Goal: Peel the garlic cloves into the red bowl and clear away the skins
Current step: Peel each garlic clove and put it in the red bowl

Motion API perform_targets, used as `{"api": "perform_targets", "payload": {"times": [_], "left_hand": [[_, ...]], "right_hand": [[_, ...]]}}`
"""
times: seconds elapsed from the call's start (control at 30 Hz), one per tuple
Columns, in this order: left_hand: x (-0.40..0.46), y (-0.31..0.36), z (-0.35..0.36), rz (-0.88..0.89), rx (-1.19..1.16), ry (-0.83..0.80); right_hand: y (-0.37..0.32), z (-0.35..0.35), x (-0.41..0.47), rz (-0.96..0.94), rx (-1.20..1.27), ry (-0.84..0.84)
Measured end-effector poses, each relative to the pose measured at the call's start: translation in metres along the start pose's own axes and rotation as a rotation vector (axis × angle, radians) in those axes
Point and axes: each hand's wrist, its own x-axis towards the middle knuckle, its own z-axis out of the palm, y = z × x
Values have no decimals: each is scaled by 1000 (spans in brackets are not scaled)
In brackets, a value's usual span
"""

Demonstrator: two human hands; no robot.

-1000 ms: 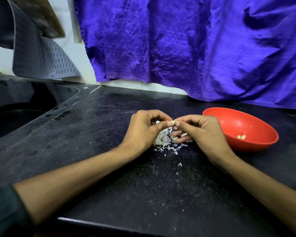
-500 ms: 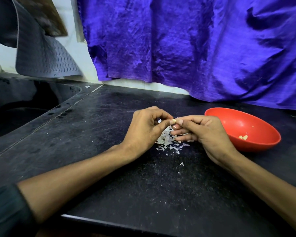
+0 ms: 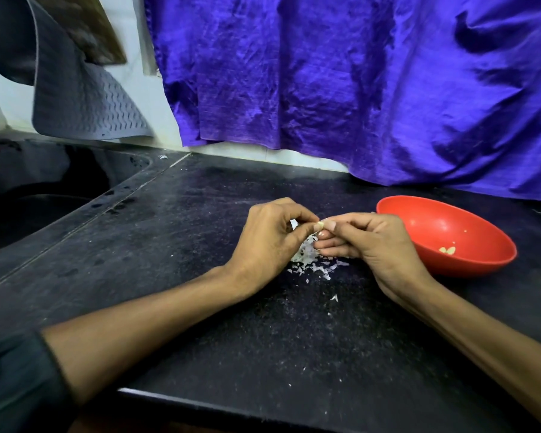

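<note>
At the frame's centre a garlic clove (image 3: 320, 225) is pinched between the curled fingertips of the left hand (image 3: 270, 242) and the right hand (image 3: 372, 245), which meet just above a heap of white skins (image 3: 310, 260) on the black tabletop (image 3: 200, 245). Right of the hands, the red bowl (image 3: 444, 235) holds a few peeled cloves (image 3: 448, 250).
</note>
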Motion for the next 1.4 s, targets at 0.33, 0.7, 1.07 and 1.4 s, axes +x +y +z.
{"api": "perform_targets", "payload": {"times": [0.33,0.7,1.07,1.4], "left_hand": [[-1,1,0,-50,-126,-22],[7,1,3,-451,-654,-62],[5,-2,3,-375,-539,-94],[8,0,1,-562,-779,-101]], "right_hand": [[-2,3,-1,5,11,42],[-3,0,0,70,34,37],[-5,2,-2,7,35,-5],[-7,-3,0,182,246,-42]]}}
